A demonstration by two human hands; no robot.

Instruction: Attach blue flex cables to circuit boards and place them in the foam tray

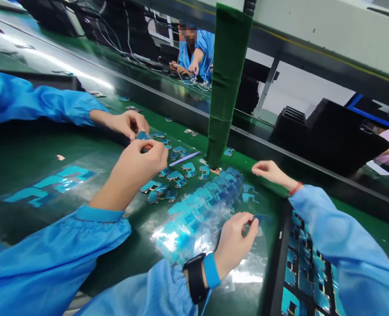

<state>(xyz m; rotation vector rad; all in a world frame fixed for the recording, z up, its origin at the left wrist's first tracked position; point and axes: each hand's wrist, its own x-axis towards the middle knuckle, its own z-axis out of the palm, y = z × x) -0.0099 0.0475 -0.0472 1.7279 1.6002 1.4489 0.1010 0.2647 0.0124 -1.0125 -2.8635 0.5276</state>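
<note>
My left hand (237, 239), with a black watch and a blue wristband, pinches a small dark blue piece (262, 217), blurred at the fingertips. It is over a clear sheet bearing overlapping rows of blue film pieces (197, 206). Farther back on the right, my right hand (271, 172), with a red band at the wrist, has its fingers pressed together; anything between them is too small to make out. Its sleeve passes over a black tray (276, 263) holding blue-covered parts (304, 281). Loose blue parts (189, 170) lie left of the film rows.
At left, a co-worker's two hands (138, 171) hold a blue part beside purple tweezers (185, 158). Another film sheet (49, 186) lies at left. A green-wrapped post (225, 87) stands behind the film rows. Another person (201, 48) works across the bench.
</note>
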